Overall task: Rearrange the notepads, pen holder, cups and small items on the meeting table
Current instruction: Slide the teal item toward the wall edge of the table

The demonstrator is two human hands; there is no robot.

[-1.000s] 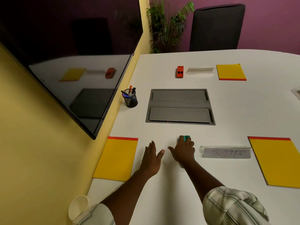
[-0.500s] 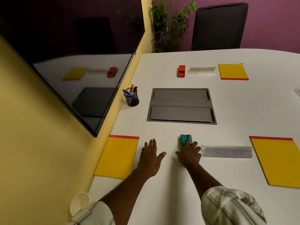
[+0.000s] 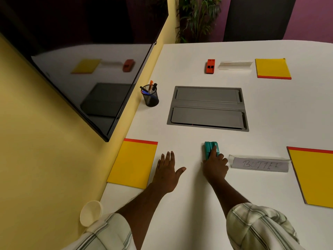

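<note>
A small green stapler-like item (image 3: 210,147) lies on the white meeting table (image 3: 189,204), left of the "BUTTER" name card (image 3: 260,165). My right hand (image 3: 215,166) is just behind it, one straight finger resting on its top while the other fingers are bent. My left hand (image 3: 168,173) lies flat on the table with spread fingers, beside the near-left yellow notepad (image 3: 133,164). The mesh pen holder (image 3: 150,96) stands at the left edge. A paper cup (image 3: 90,212) lies at the near-left corner.
A grey cable hatch (image 3: 208,109) is set into the table's middle. Beyond it lie an orange item (image 3: 210,66), a clear name card (image 3: 235,65) and a yellow notepad (image 3: 273,68). Another notepad (image 3: 317,177) lies at right. A dark screen (image 3: 81,60) hangs on the left wall.
My right hand has drawn back off the green item, which now shows almost fully with one finger left on it. My left hand has stayed flat on the table.
</note>
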